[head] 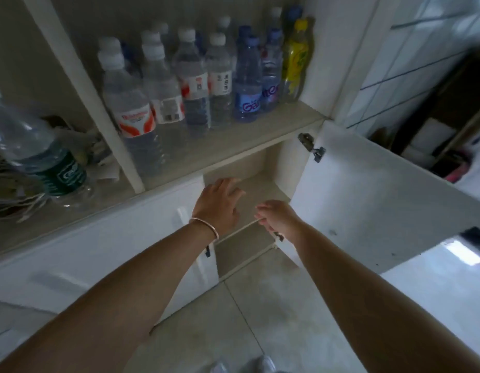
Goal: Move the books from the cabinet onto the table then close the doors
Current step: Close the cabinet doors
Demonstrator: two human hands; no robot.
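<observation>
No book shows in this frame. The lower cabinet compartment (256, 168) stands open, with its white right door (368, 205) swung out towards me. The left door (112, 251) sits closed. My left hand (220, 203), with a thin bangle on the wrist, reaches into the opening over the bare inner shelf (260, 188), fingers spread and holding nothing. My right hand (278, 216) is at the front edge of that shelf with its fingers curled down. Whether it grips the edge is unclear.
Several water bottles (193, 82) and a yellow drink bottle (296, 57) stand on the open shelf above. A bottle (37, 152) lies tilted at the left over cords. Pale floor tiles (274, 305) lie below. Dark clutter (435, 135) fills the far right.
</observation>
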